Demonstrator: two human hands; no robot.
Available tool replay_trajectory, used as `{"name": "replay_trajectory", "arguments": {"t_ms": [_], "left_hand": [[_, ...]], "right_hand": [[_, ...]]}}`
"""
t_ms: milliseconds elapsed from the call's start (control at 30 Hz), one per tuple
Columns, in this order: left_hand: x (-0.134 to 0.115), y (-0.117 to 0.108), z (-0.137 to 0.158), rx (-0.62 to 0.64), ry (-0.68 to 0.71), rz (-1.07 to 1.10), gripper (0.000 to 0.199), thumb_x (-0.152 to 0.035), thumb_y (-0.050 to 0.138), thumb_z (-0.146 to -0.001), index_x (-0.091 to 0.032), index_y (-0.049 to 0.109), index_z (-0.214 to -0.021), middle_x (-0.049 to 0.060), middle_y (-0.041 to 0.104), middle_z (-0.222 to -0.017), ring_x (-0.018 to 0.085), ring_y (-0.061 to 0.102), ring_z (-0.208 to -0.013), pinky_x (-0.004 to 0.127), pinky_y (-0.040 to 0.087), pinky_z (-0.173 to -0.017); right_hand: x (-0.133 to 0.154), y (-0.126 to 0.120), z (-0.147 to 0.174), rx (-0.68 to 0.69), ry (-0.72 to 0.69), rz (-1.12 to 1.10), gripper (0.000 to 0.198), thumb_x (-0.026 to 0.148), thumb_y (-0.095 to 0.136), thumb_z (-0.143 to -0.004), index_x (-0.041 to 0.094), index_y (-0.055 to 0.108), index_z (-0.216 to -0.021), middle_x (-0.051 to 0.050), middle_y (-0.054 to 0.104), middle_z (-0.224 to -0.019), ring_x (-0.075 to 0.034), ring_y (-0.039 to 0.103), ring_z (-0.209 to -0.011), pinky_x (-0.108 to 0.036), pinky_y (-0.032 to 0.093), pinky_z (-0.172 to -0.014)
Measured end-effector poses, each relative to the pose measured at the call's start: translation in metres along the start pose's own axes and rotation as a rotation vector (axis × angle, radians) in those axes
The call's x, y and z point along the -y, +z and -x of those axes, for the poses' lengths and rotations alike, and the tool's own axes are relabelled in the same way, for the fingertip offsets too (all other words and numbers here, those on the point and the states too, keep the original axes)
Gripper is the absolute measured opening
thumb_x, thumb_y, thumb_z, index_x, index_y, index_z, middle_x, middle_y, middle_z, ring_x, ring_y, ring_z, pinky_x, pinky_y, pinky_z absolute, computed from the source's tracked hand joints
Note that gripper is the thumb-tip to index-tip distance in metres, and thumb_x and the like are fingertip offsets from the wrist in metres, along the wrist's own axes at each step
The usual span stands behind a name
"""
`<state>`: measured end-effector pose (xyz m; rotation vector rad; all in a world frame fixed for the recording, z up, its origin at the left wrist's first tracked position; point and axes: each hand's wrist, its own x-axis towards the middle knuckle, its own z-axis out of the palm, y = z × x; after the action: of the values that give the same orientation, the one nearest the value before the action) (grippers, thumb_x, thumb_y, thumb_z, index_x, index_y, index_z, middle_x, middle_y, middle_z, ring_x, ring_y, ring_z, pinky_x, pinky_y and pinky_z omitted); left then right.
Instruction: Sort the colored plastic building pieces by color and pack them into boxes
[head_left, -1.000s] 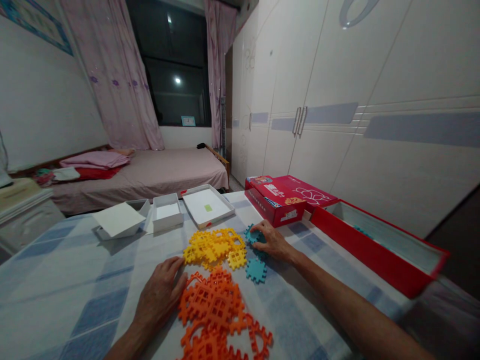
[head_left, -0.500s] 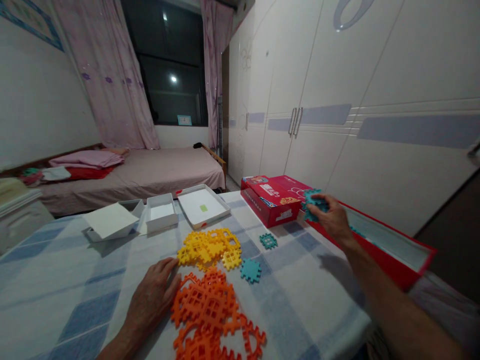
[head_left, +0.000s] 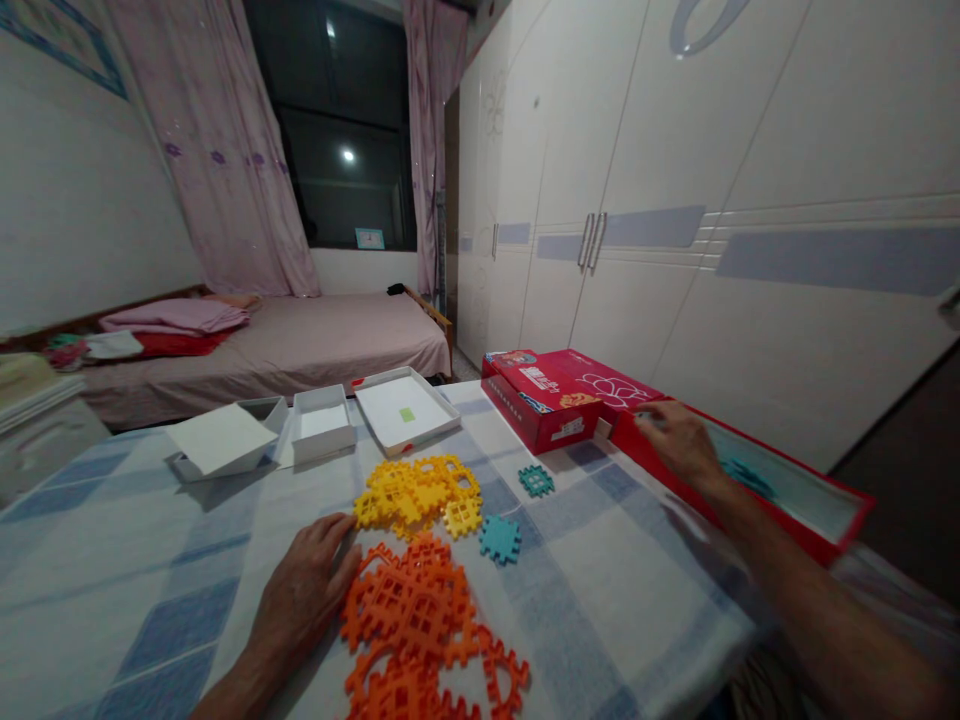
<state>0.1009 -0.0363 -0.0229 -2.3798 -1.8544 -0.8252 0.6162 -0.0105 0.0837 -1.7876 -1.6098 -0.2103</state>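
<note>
My left hand lies on the tablecloth with its fingers stretched out. Its fingertips are beside the heap of yellow interlocking plastic pieces and the orange interlocking pieces. Over the near side of the open red box hovers my right hand, thumb and fingers apart and no piece visible in them. Several teal pieces lie inside that box. On the cloth, a solid teal square piece sits right of the yellow heap, and a teal lattice piece lies farther back.
A printed red box stands at the table's back right, by the open box. White open trays and a small white box line the back edge. A loose white card rests tilted on another box. Behind are a bed and wardrobe.
My right hand has let go of the teal pieces it held, and they now lie in the red box. It has shifted slightly right. My left hand has stayed in place.
</note>
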Motion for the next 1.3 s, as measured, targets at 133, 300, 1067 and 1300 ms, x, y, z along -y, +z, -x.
{"name": "replay_trajectory", "arguments": {"t_ms": [133,300,1067,1300], "left_hand": [[0.000,0.000,0.000,0.008,-0.003,0.015,0.038,-0.040,0.043,-0.085,-0.017,0.063,-0.109,0.009,0.064,-0.114,0.025,0.058,-0.106,0.043,0.048,-0.095],[-0.003,-0.002,0.001,0.007,-0.009,0.036,0.036,-0.037,0.042,-0.086,-0.018,0.062,-0.109,0.009,0.063,-0.114,0.024,0.057,-0.107,0.043,0.047,-0.096],[-0.012,-0.009,0.001,0.027,-0.019,0.020,0.038,-0.037,0.040,-0.086,-0.017,0.061,-0.111,0.010,0.062,-0.116,0.025,0.056,-0.107,0.041,0.046,-0.096],[0.002,0.001,0.000,0.018,0.003,-0.005,0.043,-0.043,0.038,-0.086,-0.017,0.063,-0.109,0.010,0.063,-0.115,0.025,0.058,-0.107,0.043,0.048,-0.096]], "right_hand": [[0.061,0.062,0.031,0.289,-0.201,-0.158,0.029,0.034,0.052,-0.081,0.020,0.066,-0.102,-0.007,0.067,-0.107,-0.021,0.062,-0.098,-0.036,0.048,-0.087],[0.091,0.105,0.057,0.508,-0.212,-0.067,0.047,0.030,0.056,-0.080,0.016,0.057,-0.125,-0.014,0.058,-0.126,-0.029,0.050,-0.118,-0.046,0.038,-0.097],[0.161,0.069,0.103,0.762,-0.267,-0.256,0.012,0.026,0.062,-0.078,0.021,0.063,-0.089,-0.005,0.055,-0.102,-0.020,0.053,-0.097,-0.037,0.040,-0.088],[0.155,0.070,0.122,0.582,-0.253,-0.472,0.039,0.026,0.063,-0.074,0.036,0.053,-0.110,0.000,0.055,-0.105,-0.020,0.056,-0.098,-0.033,0.048,-0.087]]}}
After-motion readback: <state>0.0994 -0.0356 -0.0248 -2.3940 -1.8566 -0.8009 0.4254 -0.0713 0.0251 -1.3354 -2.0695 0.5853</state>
